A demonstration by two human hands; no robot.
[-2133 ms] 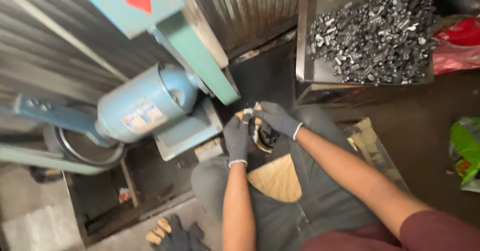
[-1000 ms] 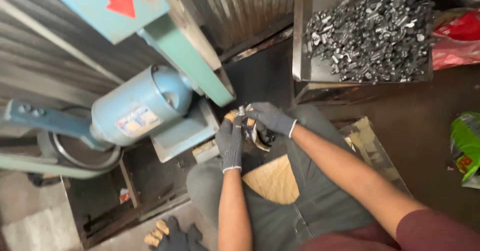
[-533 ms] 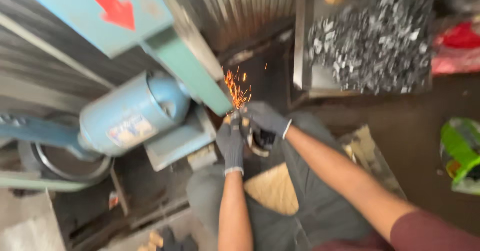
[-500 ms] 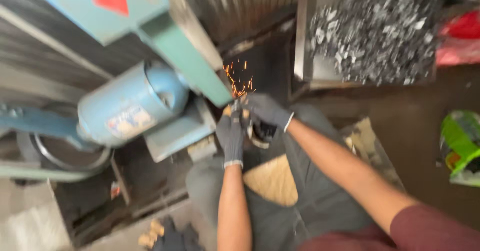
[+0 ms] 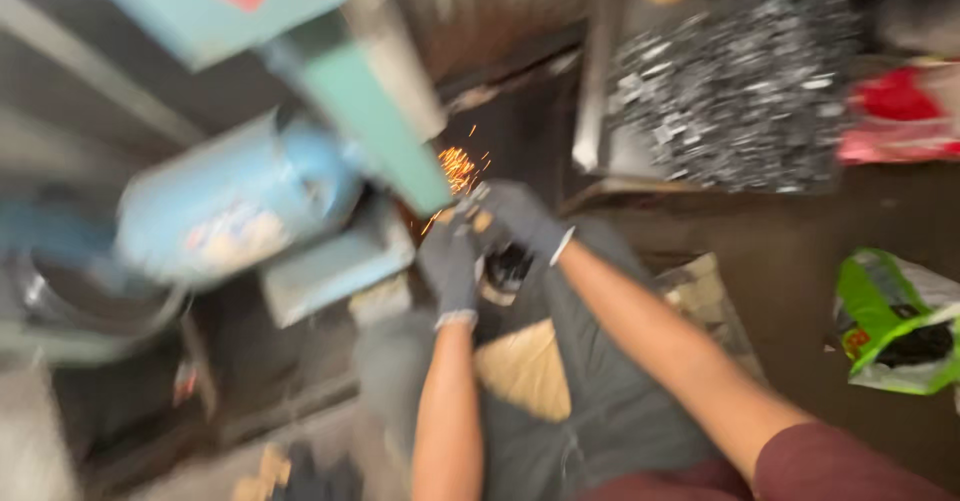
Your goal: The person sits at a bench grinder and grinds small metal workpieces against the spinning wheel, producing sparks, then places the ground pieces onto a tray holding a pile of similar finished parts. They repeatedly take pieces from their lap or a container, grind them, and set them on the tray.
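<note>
The view is blurred. Both of my hands wear dark grey gloves. My left hand [image 5: 449, 266] and my right hand [image 5: 520, 216] meet around a small metal piece [image 5: 470, 211], too small and blurred to make out. They press it against the lower end of the green arm of the grinding machine [image 5: 375, 131]. Orange sparks [image 5: 458, 169] fly up from the contact spot, just above my fingers. A light blue motor [image 5: 230, 211] sits to the left of the arm.
A metal tray [image 5: 600, 151] heaped with small shiny metal pieces [image 5: 740, 91] stands at the upper right. A red bag [image 5: 900, 121] lies beside it and a green bag [image 5: 890, 326] on the floor at right. My lap is below, with a tan pad [image 5: 525, 371].
My hands lifted the small piece from my lap up to the machine arm. Sparks appeared half a second ago and keep flying. The view has shifted and blurred.
</note>
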